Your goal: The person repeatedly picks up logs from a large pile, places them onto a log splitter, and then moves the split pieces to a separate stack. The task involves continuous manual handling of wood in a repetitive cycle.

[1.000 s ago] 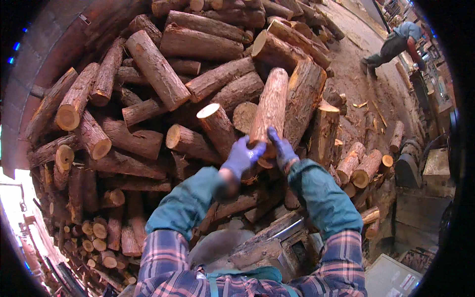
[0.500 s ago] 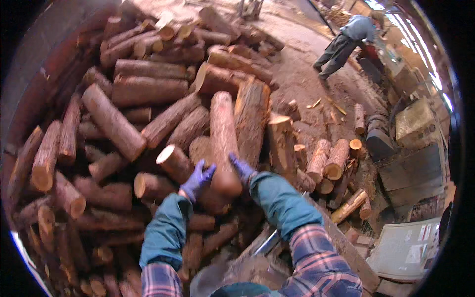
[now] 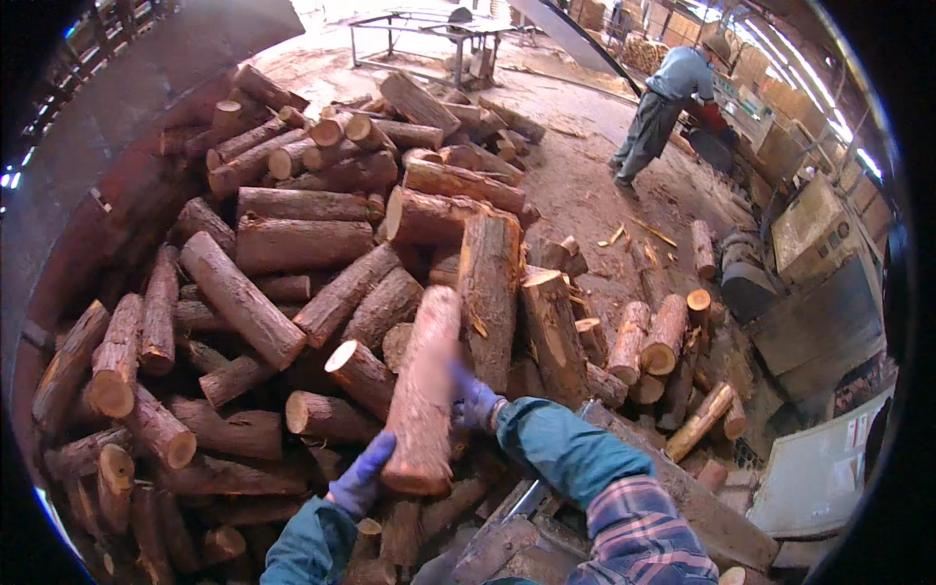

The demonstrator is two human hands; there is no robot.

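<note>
A rough-barked log is held between my two purple-gloved hands, its near end low and its far end leaning slightly right. My left hand presses against its near end on the left side. On the other side my right hand grips it around mid-length, with some fingertips blurred. Behind the held log stands a thick, partly stripped log. Just left of it, a shorter log with a pale cut end pokes from the pile.
A large heap of logs spreads ahead and left, beside a curved metal wall. Metal machinery lies below my right arm. Several logs rest at right near a boxy machine. A person bends farther off, near a metal-framed table.
The log has come nearer to me and tilted, its near end shifting down and left. My left hand has moved down with it. The view has tipped up, showing more background.
</note>
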